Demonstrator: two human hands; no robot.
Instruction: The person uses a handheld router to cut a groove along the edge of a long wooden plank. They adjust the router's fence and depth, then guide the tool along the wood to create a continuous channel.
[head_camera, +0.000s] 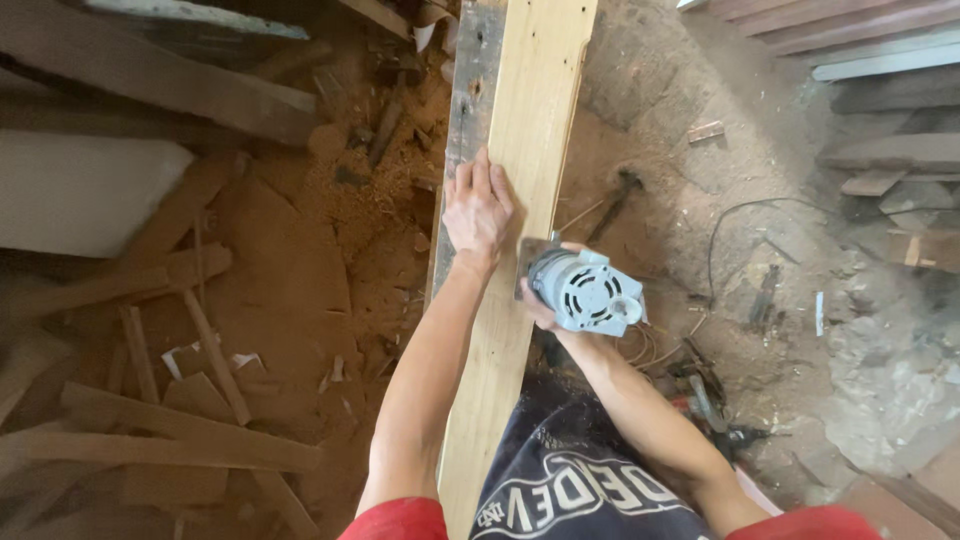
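Pale plank (515, 250) runs lengthwise in front of me, over the sawdust-covered floor (300, 280). My left hand (477, 207) lies flat on it w/ fingers spread, pinning it – not gripping. My right hand (545, 300) is wrapped round the grey power tool (585, 290), set at the plank's right edge about mid-length. Far stretch looks smooth & clean; near stretch prob. left to do. Offcuts (150, 430) lie at left.

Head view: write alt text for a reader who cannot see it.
A person's left hand presses flat on a long pale plank while the right hand holds a grey power tool against its edge. Sawdust and wood scraps cover the dirt floor.
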